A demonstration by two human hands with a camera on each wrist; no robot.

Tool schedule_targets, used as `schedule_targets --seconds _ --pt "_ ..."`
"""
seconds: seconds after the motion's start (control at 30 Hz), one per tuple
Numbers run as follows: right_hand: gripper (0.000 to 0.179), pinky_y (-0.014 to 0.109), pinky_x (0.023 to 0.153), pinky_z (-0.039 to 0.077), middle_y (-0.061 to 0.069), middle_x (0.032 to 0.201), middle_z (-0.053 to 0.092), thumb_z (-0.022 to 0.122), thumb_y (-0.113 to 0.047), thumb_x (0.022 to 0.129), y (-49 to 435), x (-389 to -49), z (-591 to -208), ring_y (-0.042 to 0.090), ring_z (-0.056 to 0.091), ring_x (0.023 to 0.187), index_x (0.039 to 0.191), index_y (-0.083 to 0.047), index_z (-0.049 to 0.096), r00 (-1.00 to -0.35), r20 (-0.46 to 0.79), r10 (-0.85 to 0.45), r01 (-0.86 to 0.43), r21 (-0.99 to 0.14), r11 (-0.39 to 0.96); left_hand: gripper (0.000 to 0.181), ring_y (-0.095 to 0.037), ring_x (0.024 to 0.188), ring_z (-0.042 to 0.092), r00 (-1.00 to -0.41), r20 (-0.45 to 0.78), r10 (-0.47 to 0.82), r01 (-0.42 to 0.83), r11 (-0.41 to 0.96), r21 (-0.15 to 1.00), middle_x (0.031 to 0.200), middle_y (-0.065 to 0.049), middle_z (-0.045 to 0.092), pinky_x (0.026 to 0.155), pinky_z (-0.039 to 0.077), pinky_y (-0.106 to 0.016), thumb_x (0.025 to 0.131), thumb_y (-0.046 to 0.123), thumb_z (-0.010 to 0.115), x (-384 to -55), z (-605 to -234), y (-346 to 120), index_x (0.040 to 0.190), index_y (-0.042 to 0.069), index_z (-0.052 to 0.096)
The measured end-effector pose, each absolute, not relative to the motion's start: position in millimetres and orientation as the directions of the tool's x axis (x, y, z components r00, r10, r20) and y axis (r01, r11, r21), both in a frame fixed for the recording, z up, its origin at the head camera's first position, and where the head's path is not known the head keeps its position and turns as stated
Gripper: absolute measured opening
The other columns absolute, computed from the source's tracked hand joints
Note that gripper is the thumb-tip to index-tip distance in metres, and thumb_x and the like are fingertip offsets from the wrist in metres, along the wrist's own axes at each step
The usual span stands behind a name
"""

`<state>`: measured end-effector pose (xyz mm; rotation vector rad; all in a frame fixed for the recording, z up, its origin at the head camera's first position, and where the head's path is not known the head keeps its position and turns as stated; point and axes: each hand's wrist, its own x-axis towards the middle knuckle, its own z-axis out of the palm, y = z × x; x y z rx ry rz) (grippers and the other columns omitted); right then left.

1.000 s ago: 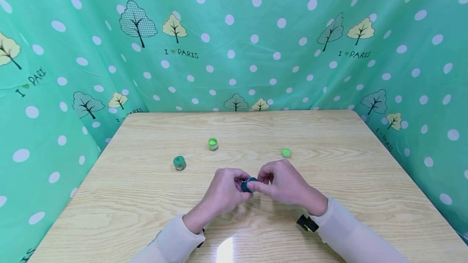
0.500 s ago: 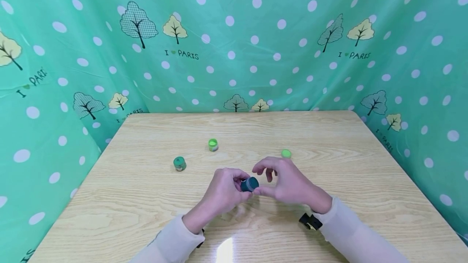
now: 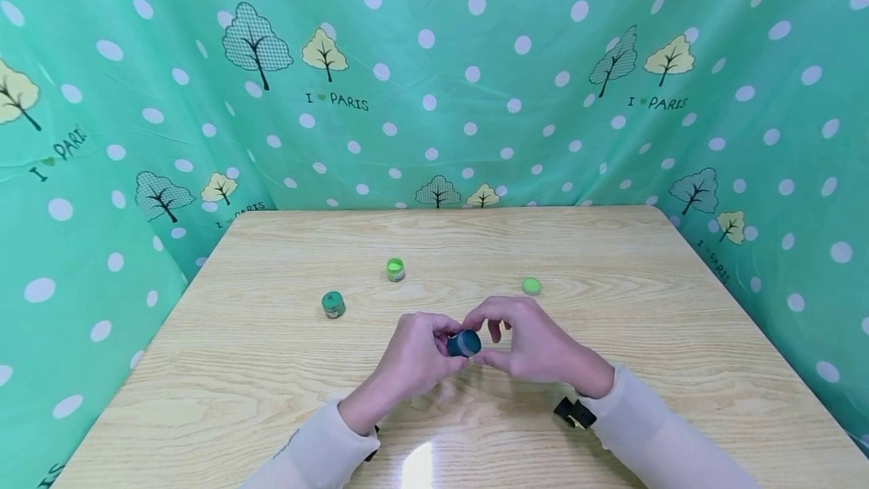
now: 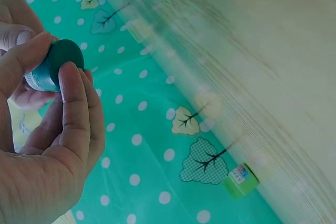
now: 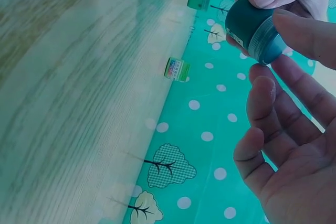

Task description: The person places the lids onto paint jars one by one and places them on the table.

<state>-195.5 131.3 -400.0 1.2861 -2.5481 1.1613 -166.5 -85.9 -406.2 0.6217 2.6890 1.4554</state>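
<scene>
And there's the spotted cloth (image 3: 434,127), hanging far beyond all the fingertips, with the wooden table (image 3: 597,255) spreading under them! The right hand (image 3: 532,338) arches in, thumb and forefinger by the ribbed cap (image 5: 265,40), the other fingers loosely bent; pressing or just brushing, I can't tell. Opposite, the left hand (image 3: 419,352) has its fingers and thumb wrapped firmly round the dark teal jar (image 3: 463,343), so there it is, tipped toward the right fingers! Past the left knuckles, off to their left, stands a green jar (image 3: 333,304); farther out from those knuckles, a lime jar (image 3: 395,270), apparently uncapped. And beyond the right knuckles lies a flat green disc (image 3: 531,286), a lid by the look of it!

How does that teal jar handle? Light, I'd judge, stiff and smooth, perhaps a bit slick; best held round the body, right where the left fingers are, with the ribbing giving the right fingertips their bite. And the changes! Against a second ago, the cap's face shows instead of hiding behind the right fingers; against half a second ago, the right forefinger is closer to the rim, while the left grip looks the same
</scene>
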Motion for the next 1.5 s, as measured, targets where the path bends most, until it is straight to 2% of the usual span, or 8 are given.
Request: schedule_targets --seconds 0.37,0.63,0.83,1.03,1.2,1.33,1.5 --pt "0.026 0.035 0.061 0.053 -0.011 0.091 0.072 0.089 -0.015 0.08 128.6 -195.8 -399.4 0.018 0.061 0.071 0.102 -0.017 0.076 -0.67 0.357 -0.65 -0.701 -0.593 0.397 0.023 -0.006 0.068 0.065 -0.917 0.182 0.356 0.347 0.481 0.805 0.084 -0.003 0.075 0.061 0.056 -0.019 0.076 0.004 0.089 -167.2 -405.3 -86.0 0.096 0.003 0.078" --pt "0.016 0.023 0.056 0.047 -0.016 0.077 0.062 0.087 -0.026 0.083 127.5 -193.8 -398.6 0.012 0.056 0.064 0.092 -0.02 0.075 -0.715 0.325 -0.619 -0.668 -0.578 0.469 0.018 -0.004 0.066 0.063 -0.924 0.17 0.343 0.33 0.488 0.808 0.08 0.0 0.074 0.06 0.056 -0.02 0.077 0.005 0.088 -167.3 -404.2 -85.3 0.093 0.005 0.078" --pt "0.016 0.023 0.052 0.045 -0.016 0.073 0.059 0.085 -0.033 0.086 126.9 -192.4 -399.0 0.006 0.05 0.059 0.084 -0.024 0.072 -0.739 0.312 -0.597 -0.647 -0.574 0.502 0.019 -0.005 0.066 0.063 -0.922 0.176 0.344 0.337 0.494 0.802 0.079 0.001 0.073 0.059 0.055 -0.021 0.077 0.003 0.087 -167.2 -404.5 -84.9 0.092 0.005 0.078" --pt "0.024 0.022 0.049 0.044 -0.016 0.067 0.057 0.083 -0.039 0.087 126.0 -191.6 -399.1 0.005 0.049 0.056 0.075 -0.026 0.066 -0.757 0.3 -0.58 -0.629 -0.575 0.523 0.019 -0.005 0.066 0.062 -0.925 0.16 0.344 0.327 0.51 0.795 0.08 0.002 0.073 0.06 0.055 -0.021 0.077 0.002 0.087 -167.0 -405.5 -84.3 0.093 0.006 0.078" --pt "0.024 0.024 0.054 0.047 -0.011 0.076 0.064 0.084 -0.041 0.085 127.9 -192.3 -397.7 0.008 0.053 0.061 0.089 -0.021 0.073 -0.748 0.306 -0.589 -0.638 -0.575 0.512 0.02 -0.005 0.066 0.062 -0.923 0.168 0.346 0.334 0.504 0.797 0.081 0.001 0.073 0.06 0.055 -0.021 0.076 0.003 0.088 -167.0 -405.4 -84.4 0.093 0.006 0.078" --pt "0.035 0.027 0.064 0.052 -0.006 0.094 0.072 0.091 -0.027 0.078 130.6 -194.1 -397.6 0.013 0.061 0.074 0.106 -0.013 0.075 -0.7 0.355 -0.62 -0.684 -0.582 0.44 0.023 -0.005 0.067 0.064 -0.92 0.179 0.349 0.343 0.496 0.798 0.083 -0.003 0.074 0.06 0.055 -0.02 0.075 0.003 0.09 -166.9 -405.7 -84.7 0.095 0.003 0.078" --pt "0.038 0.031 0.066 0.054 -0.007 0.101 0.074 0.091 -0.012 0.075 131.4 -195.6 -399.6 0.016 0.064 0.076 0.109 -0.014 0.075 -0.652 0.385 -0.654 -0.723 -0.578 0.38 0.026 -0.006 0.069 0.065 -0.918 0.179 0.353 0.344 0.487 0.802 0.085 -0.005 0.075 0.062 0.055 -0.019 0.074 0.001 0.09 -166.5 -406.0 -85.1 0.097 0.001 0.077"
